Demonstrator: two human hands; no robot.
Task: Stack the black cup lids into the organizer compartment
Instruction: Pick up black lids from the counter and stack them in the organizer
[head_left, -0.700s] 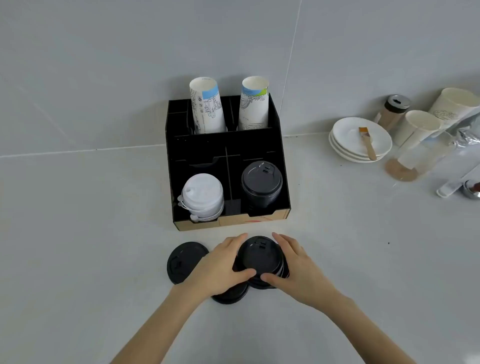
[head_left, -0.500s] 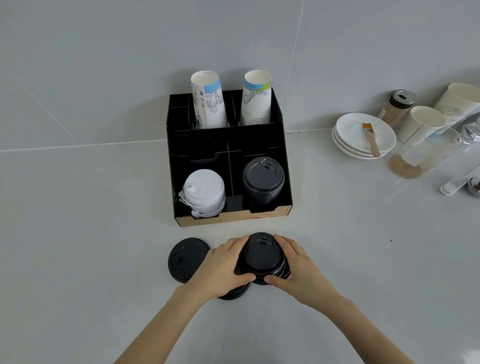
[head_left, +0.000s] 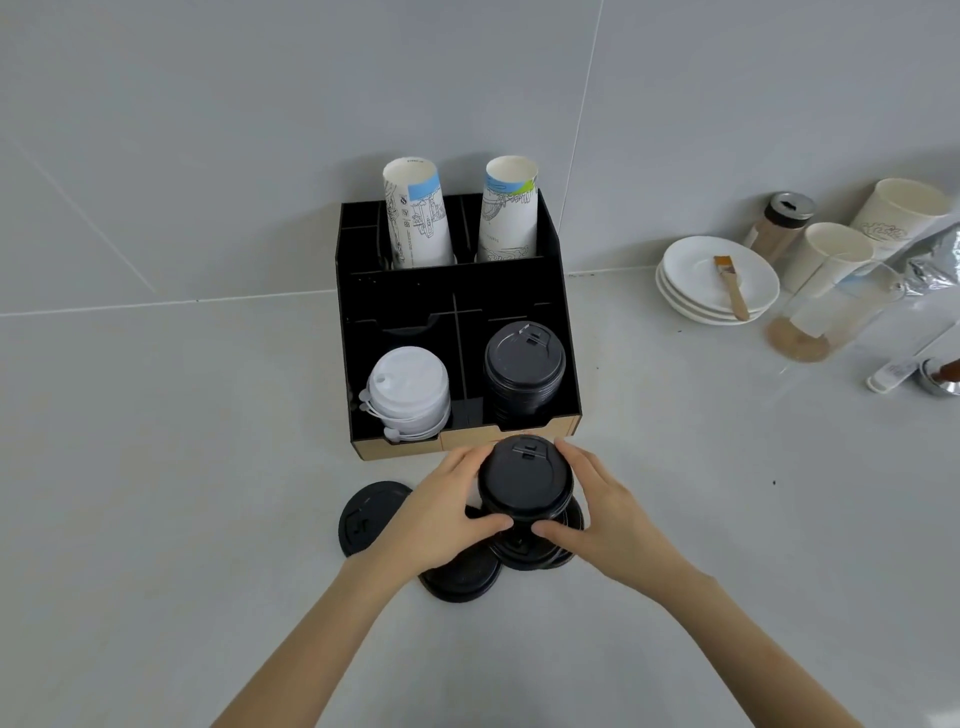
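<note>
**Black lids gathered for the organizer**

Black plastic lids, nested into a short stack (head_left: 524, 480), sit between the person's two hands just in front of the organizer (head_left: 457, 291). The left hand (head_left: 441, 512) curls around the stack's left side and the right hand (head_left: 605, 512) around its right, fingers and thumbs closed against the rim from both sides. Holding it from both sides probably keeps the loose lids lined up so they travel as one piece. Whether the stack is lifted clear of the counter or resting on the lids beneath cannot be told.

More black lids lie on the counter (head_left: 182, 467): one flat lid (head_left: 363, 519) left of the left hand, another (head_left: 460, 579) under that wrist, and a few (head_left: 545, 556) under the held stack.

The front right compartment already holds a pile of black lids (head_left: 524, 364); the front left one holds white lids (head_left: 410, 389). Two paper cups (head_left: 415, 218) stand at the back. The organizer's low front wall (head_left: 540, 423), just beyond the fingertips, looks like the one thing to clear. Saucers with a brush (head_left: 719, 275), a shaker and cups stand well apart on the right.
</note>
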